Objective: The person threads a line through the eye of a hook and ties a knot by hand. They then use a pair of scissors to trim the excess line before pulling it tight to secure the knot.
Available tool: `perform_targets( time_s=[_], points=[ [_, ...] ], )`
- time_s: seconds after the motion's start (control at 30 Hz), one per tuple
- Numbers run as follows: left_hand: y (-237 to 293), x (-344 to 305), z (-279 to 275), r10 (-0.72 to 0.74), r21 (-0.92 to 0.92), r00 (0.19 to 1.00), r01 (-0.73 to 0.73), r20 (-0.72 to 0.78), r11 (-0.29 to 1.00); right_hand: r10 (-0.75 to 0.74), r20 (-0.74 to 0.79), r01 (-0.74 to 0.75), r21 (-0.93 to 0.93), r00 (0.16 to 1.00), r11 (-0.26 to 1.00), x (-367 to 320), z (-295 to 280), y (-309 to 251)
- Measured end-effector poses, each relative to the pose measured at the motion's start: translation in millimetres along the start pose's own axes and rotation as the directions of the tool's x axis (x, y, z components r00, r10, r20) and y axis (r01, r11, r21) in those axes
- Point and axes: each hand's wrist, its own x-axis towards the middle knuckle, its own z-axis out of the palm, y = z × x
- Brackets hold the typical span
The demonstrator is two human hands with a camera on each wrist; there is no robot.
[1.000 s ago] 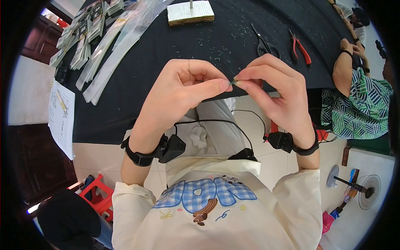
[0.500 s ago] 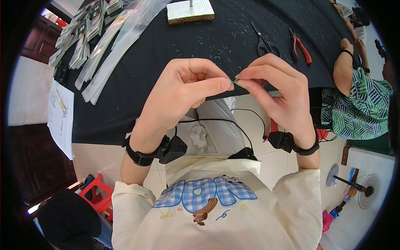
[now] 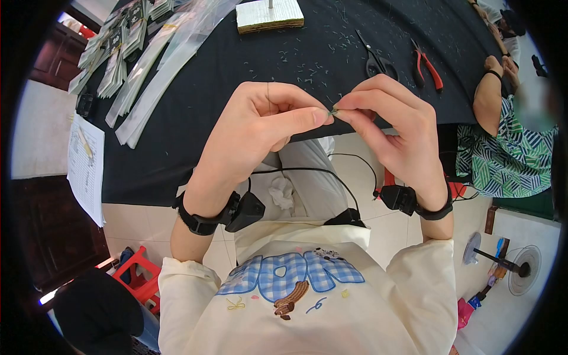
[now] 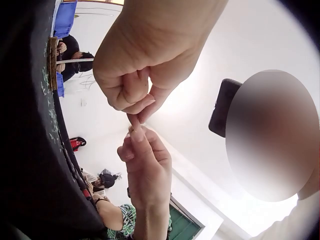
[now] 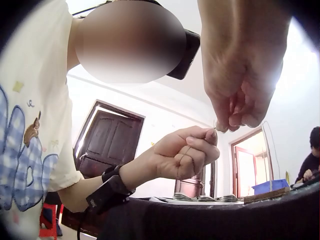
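Observation:
My left hand pinches a tiny green thread between thumb and forefinger, just beyond the table's front edge. From the other side my right hand pinches the same small piece, so both sets of fingertips meet over it. A thin dark strand runs across the curled fingers of the left hand. In the right wrist view a fine line stands up at the left fingertips. Most of the thread is hidden by the fingers.
Black scissors and red-handled pliers lie beyond my right hand. Snippets litter the black cloth. A white-topped block with a rod stands at the back; plastic sleeves, bundled cards and a written sheet are left.
Both hands stay nearly in place, still pinching the thread. The fingertips shift slightly and the gap between them narrows, showing less of the green thread.

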Motion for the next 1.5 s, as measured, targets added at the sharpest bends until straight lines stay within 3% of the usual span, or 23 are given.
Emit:
perform_targets(
  time_s=[0.23, 0.43, 0.53, 0.6, 0.63, 0.7, 0.83, 0.9, 0.97, 1.03, 1.3, 1.37, 1.43, 1.5],
  points=[
    [0.1, 0.3, 2.3, 0.011, 0.045, 1.000, -0.011, -0.011, 0.999, 0.014, 0.040, -0.014, -0.020, 0.999, 1.000, -0.6, -1.4, -0.7],
    [-0.2, 1.9, 1.9, 0.026, 0.024, 1.000, -0.027, 0.013, 0.999, 0.056, 0.021, -0.057, 0.034, 0.998, 0.998, -1.1, 1.5, 3.3],
    [-0.1, 4.0, 5.1, 0.097, 0.104, 0.995, -0.092, -0.040, 0.990, 0.142, -0.048, -0.137, 0.097, 0.989, 0.986, -1.1, -3.0, 13.6],
    [-3.8, 4.2, 5.7, 0.199, 0.277, 0.973, -0.160, -0.120, 0.948, 0.324, -0.237, -0.353, -0.095, 0.916, 0.931, -5.2, -5.3, 37.1],
    [-7.6, 5.7, 6.3, 0.210, 0.275, 0.971, -0.171, -0.117, 0.946, 0.315, -0.241, -0.347, -0.103, 0.918, 0.932, -8.2, -6.1, 52.4],
    [-17.7, 9.4, 8.7, 0.236, 0.278, 0.955, -0.180, -0.182, 0.943, 0.165, -0.337, -0.339, -0.562, 0.927, 0.755, -17.0, -4.7, 79.7],
    [-34.5, 22.4, 9.7, 0.266, 0.254, 0.933, -0.204, -0.241, 0.946, 0.289, -0.375, -0.459, -0.526, 0.881, 0.716, -16.2, 2.8, 85.5],
    [-40.2, 27.7, 8.6, 0.281, 0.294, 0.922, -0.200, -0.266, 0.935, 0.070, -0.447, -0.407, -0.724, 0.892, 0.557, -11.7, 2.5, 75.1],
    [-45.7, 31.6, 7.9, 0.298, 0.319, 0.903, -0.197, -0.309, 0.927, 0.085, -0.409, -0.380, -0.726, 0.909, 0.573, -9.8, 4.4, 74.2],
    [-49.7, 33.1, 8.4, 0.313, 0.314, 0.892, -0.210, -0.325, 0.926, 0.456, -0.319, -0.545, -0.634, 0.830, 0.548, -7.2, 10.0, 75.2],
    [-51.6, 34.1, 7.3, 0.327, 0.291, 0.858, -0.221, -0.396, 0.931, 0.450, -0.189, -0.436, -0.715, 0.873, 0.546, 5.4, -4.9, 79.3],
    [-49.9, 32.5, 7.5, 0.308, 0.285, 0.864, -0.203, -0.399, 0.937, 0.423, -0.155, -0.413, -0.655, 0.893, 0.632, 3.6, -10.3, 75.8],
    [-50.3, 32.2, 6.9, 0.315, 0.290, 0.865, -0.209, -0.391, 0.934, 0.497, -0.147, -0.480, -0.585, 0.855, 0.654, 5.6, -17.5, 69.2],
    [-50.0, 32.6, 5.9, 0.325, 0.299, 0.866, -0.218, -0.379, 0.929, 0.528, -0.097, -0.522, -0.374, 0.844, 0.766, 8.6, -25.3, 61.1]
  ],
)
